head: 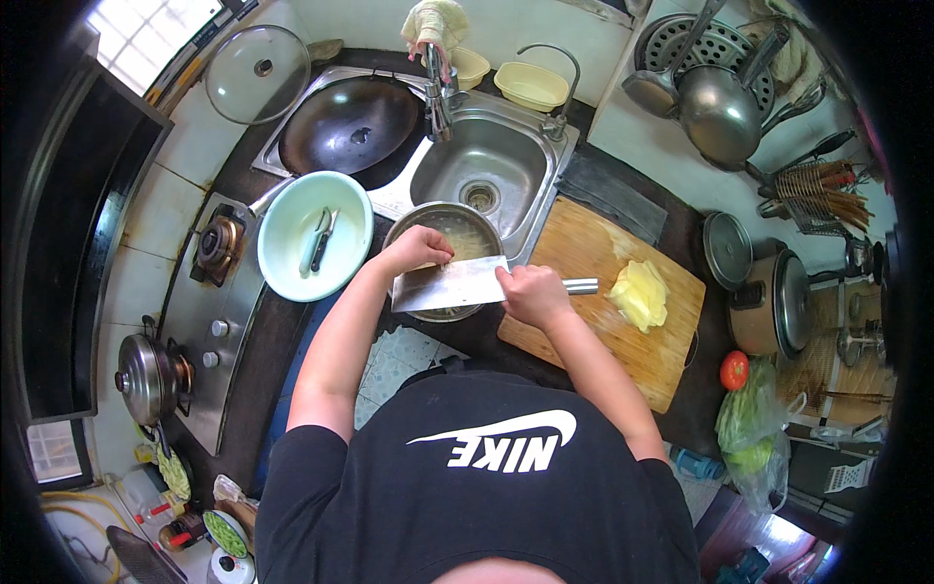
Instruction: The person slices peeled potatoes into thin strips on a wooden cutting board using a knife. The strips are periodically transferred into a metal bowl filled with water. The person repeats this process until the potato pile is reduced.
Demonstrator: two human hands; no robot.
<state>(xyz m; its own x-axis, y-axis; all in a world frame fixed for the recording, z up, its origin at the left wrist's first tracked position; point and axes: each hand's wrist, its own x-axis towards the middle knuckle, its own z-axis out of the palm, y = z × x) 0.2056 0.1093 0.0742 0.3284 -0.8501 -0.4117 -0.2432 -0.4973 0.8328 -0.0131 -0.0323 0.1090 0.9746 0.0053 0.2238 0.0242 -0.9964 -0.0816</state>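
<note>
My right hand (538, 296) grips the metal handle of a cleaver (449, 285). Its broad blade lies over a round metal bowl (408, 219) and hides part of it. Pale pieces in liquid show inside the bowl. The fingers of my left hand (419, 250) are drawn together at the upper edge of the blade; pale bits stick to the metal near the fingertips. To the right, a heap of thin pale-yellow slices, probably potato (640, 296), rests on a wooden cutting board (576, 226).
A pale green basin (281, 241) at left holds a peeler (312, 244) and a black-handled knife (323, 244). Behind are a steel sink (511, 150) and a wok (343, 124). A gas stove (211, 379) stands left; a rice cooker (759, 306) and tomato (734, 370) are right.
</note>
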